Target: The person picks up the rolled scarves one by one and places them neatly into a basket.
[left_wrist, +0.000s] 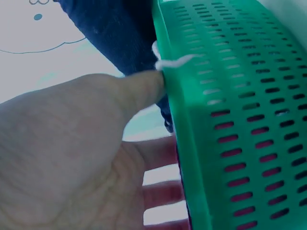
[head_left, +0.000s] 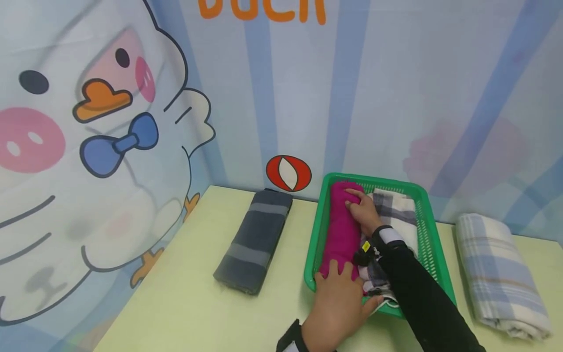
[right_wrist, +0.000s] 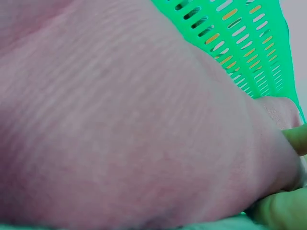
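A magenta rolled cloth lies lengthwise along the left side of a green plastic basket. My right hand grips its far end, thumb and fingers pressed into the soft fabric; in the right wrist view the cloth fills most of the picture. At the near rim, my left hand reaches over with spread fingers resting on the roll's near end. Its thumb touches the rim beside a white cord. To the right of the roll is a white and grey checked cloth, partly hidden by the right forearm.
A dark grey folded cloth with lighter bands lies on the pale yellow table, left of the basket. On the right sits a folded plaid cloth in white and blue. A printed fabric backdrop rises behind the table.
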Demonstrator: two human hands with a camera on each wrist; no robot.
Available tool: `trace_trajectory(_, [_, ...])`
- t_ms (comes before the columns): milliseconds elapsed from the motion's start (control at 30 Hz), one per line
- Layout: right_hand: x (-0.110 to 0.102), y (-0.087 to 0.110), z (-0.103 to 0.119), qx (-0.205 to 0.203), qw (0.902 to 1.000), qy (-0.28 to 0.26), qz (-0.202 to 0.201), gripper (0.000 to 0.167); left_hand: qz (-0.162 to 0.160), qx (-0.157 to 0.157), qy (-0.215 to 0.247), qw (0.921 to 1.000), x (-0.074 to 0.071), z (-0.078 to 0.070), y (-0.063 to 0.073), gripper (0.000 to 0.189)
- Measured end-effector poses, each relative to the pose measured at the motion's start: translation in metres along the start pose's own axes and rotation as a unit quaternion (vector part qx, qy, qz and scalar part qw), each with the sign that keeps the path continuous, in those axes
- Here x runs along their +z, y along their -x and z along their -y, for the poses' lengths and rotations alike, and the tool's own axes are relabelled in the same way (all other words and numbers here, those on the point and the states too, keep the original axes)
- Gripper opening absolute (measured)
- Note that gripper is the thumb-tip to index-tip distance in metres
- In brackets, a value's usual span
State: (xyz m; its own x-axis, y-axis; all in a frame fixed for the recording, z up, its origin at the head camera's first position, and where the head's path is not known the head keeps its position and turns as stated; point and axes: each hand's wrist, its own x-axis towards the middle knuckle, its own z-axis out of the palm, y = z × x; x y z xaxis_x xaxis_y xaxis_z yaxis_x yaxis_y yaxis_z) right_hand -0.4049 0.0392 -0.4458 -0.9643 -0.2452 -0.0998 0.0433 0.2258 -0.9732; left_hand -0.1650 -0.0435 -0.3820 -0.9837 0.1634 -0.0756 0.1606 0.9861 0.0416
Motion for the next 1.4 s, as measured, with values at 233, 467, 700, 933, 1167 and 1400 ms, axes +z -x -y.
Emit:
trace_trajectory(233, [0.001,-0.004,-0.004,-0.034,0.9930,0.113,0.012,0.050,0.024,-0.012,-0.023,0.9994,0.004,0.001,-0.003,0.079])
trace_trajectory(467, [-0.003,-0.005,-0.005,-0.174,0.9239,0.335,-0.064,0.045,0.030,-0.011,-0.064,0.9975,0.006,-0.001,-0.005,0.077])
trace_trajectory(700, [-0.004,0.001,0.003,-0.195,0.8869,0.412,-0.076,0.044,-0.004,-0.009,-0.097,0.9952,0.010,-0.002,-0.003,0.062])
trace_trajectory(933, [-0.004,0.008,0.010,-0.198,0.8935,0.403,0.010,0.047,-0.011,-0.018,-0.100,0.9948,0.012,-0.004,-0.003,0.053])
trace_trajectory(1167, [-0.004,0.018,0.019,-0.155,0.8983,0.406,0.063,0.052,-0.025,-0.026,-0.089,0.9954,0.010,-0.004,-0.004,0.038])
trace_trajectory(1400, [-0.005,0.018,0.017,-0.153,0.8887,0.424,0.084,0.048,0.001,-0.027,-0.073,0.9970,0.008,-0.003,-0.006,0.038])
